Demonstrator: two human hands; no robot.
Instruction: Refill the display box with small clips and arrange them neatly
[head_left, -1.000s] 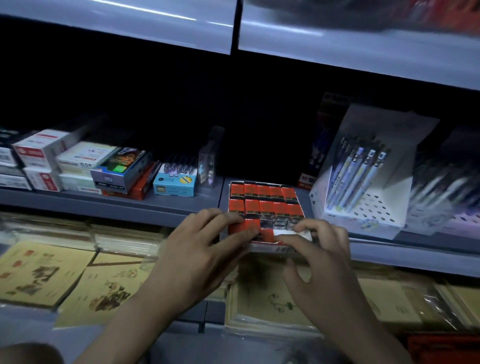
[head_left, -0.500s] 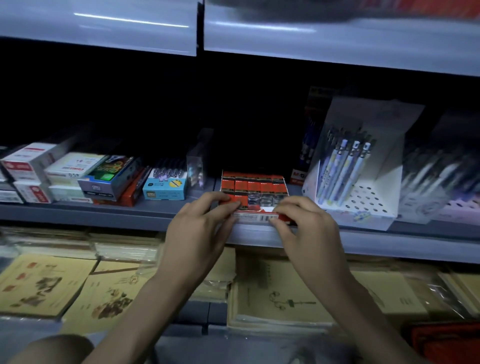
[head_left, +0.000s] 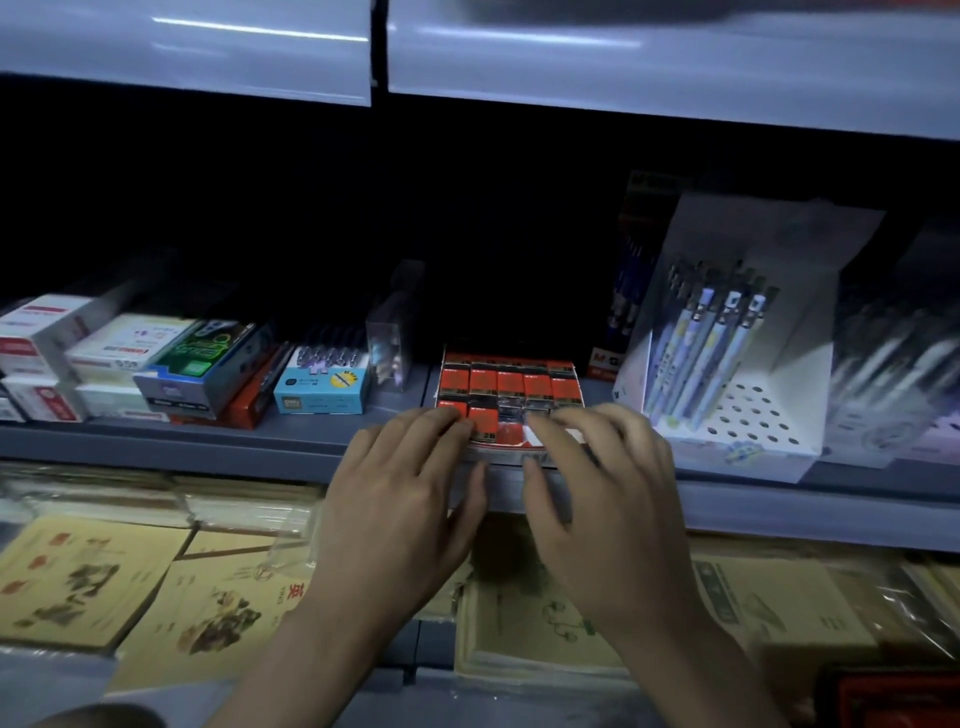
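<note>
The display box (head_left: 511, 364) sits on the grey shelf (head_left: 208, 441), filled with rows of small red clip packs (head_left: 535, 385). Some of the front row shows clear plastic and a white patch. My left hand (head_left: 400, 519) lies at the box's front left corner, fingers spread, fingertips touching the front packs, thumb down on the shelf lip. My right hand (head_left: 602, 514) covers the front right corner, fingers apart and slightly blurred, thumb at the box's front wall. Neither hand holds anything.
Left of the box stand a clear plastic case (head_left: 387, 343), a blue box (head_left: 322, 389) and stacked stationery boxes (head_left: 130, 364). A white pen display (head_left: 737, 374) stands right of it. Yellow notebooks (head_left: 83, 577) fill the lower shelf. Another shelf (head_left: 623, 62) hangs overhead.
The box has gone from tilted at the shelf edge to flat on the shelf. My fingers have loosened and spread, and both hands have drawn back slightly.
</note>
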